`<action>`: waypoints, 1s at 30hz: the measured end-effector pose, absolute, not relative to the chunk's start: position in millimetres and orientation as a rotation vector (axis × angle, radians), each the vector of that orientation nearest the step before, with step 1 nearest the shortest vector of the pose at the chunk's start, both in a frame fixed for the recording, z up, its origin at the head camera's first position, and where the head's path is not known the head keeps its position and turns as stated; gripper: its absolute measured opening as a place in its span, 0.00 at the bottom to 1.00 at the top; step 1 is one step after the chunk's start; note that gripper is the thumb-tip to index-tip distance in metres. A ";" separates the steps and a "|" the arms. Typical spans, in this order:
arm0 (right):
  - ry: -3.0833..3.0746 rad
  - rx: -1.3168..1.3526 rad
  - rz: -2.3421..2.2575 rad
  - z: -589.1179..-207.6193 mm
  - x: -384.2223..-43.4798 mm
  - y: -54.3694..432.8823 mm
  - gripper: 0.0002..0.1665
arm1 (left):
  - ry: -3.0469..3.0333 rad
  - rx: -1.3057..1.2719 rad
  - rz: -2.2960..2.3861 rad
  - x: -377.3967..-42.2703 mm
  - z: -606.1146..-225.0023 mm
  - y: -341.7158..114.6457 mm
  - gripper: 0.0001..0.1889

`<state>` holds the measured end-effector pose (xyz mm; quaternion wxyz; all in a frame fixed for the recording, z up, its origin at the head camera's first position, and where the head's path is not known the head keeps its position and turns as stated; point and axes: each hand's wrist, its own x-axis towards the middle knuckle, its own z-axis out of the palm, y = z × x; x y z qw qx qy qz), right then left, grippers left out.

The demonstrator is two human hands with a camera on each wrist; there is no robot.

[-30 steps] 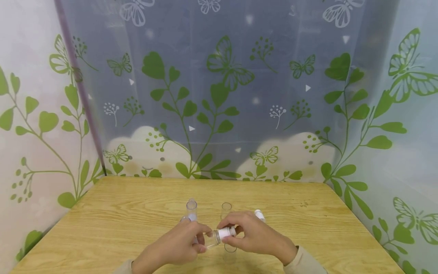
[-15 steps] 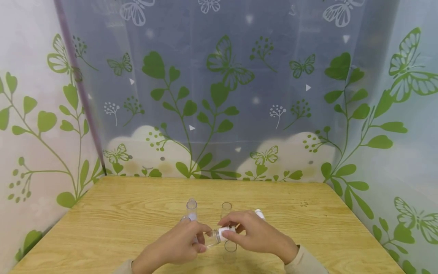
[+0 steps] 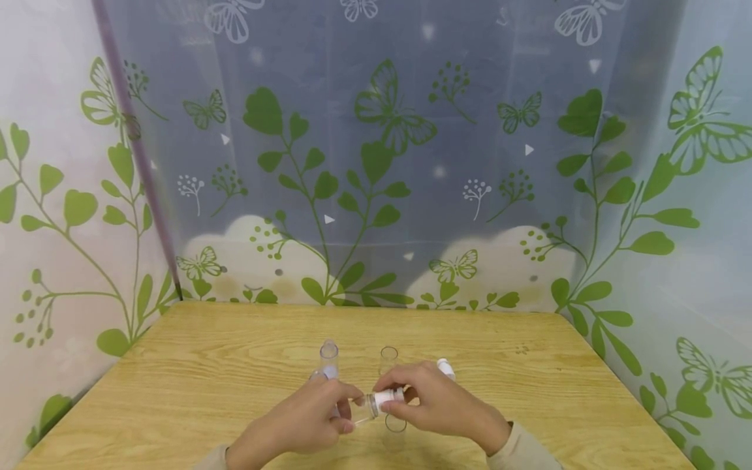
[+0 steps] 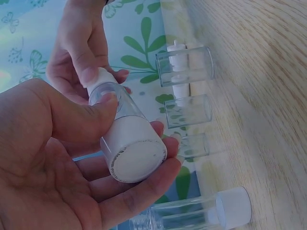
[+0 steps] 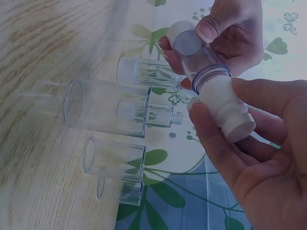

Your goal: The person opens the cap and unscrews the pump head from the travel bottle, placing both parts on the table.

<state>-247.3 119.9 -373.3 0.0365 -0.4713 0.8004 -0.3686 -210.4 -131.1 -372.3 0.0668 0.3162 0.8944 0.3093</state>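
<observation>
My left hand [image 3: 305, 418] holds a small clear bottle [image 3: 364, 408] with a thick white base [image 4: 134, 148], thumb on its clear side and fingers beneath the base. The bottle is tilted nearly sideways, its neck toward my right hand [image 3: 437, 401]. Between thumb and fingers, that hand pinches the white pump top [image 5: 223, 103], which sits against the bottle's neck. Whether the two are fully joined, I cannot tell. Behind the left hand stands a clear bottle [image 3: 329, 359], partly hidden in the head view.
Clear cylindrical covers stand on the wooden table [image 3: 235, 339]: one far cover [image 3: 389, 356], one near cover [image 3: 396, 424], and a smaller cover [image 5: 120, 191]. A loose white pump top [image 3: 445, 369] stands behind the right hand. Patterned curtains [image 3: 376, 196] enclose the table.
My right thumb shifts slightly over the white pump top, up and then back down. The left hand and bottle stay in place.
</observation>
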 end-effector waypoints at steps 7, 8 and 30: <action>2.495 -1.490 -1.119 -374.0 -246.8 119.0 0.11 | 2.711 0.970 0.923 -209.7 -372.4 -131.0 0.17; 2.497 -1.492 -1.120 -374.0 -246.7 119.0 0.11 | 2.713 0.974 0.924 -209.7 -372.4 -131.0 0.17; 2.462 -1.386 -1.163 -370.7 -247.7 120.8 0.14 | 2.719 0.965 0.930 -211.0 -371.6 -132.4 0.16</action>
